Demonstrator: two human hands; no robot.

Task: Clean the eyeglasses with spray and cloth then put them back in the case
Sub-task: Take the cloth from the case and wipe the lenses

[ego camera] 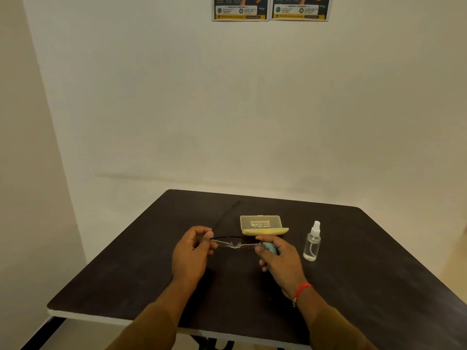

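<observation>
We hold the eyeglasses (236, 243) between our two hands, lifted just above the dark bench (366, 286). Our left hand (193, 251) pinches the left end of the frame, fingers curled narrow around the hinge area. Our right hand (276, 256) closes on the right end and also keeps a pale blue cloth (270, 248) bunched in the palm, so that hand carries both things at once.

The long axis of the eyeglasses runs left to right across the scene, nearly level, with the clear lenses spanning the gap between the hands. We cannot tell for sure which way the lens fronts face, nor whether the temples are folded; a thin dark line near the left end may be one temple.

The yellow case (262, 224) lies open just beyond the eyeglasses on the far side, its lid raised, and its own long axis also runs left to right. It sits nearer the right hand than the left. The spray bottle (312, 242) stands upright to the right of the right hand, near it but apart.

With the cloth already against the right lens end, we judge that wiping is the step in hand. Because the case lies parallel to the frame, putting the eyeglasses back would call for a short carry away from us, with no turn.
</observation>
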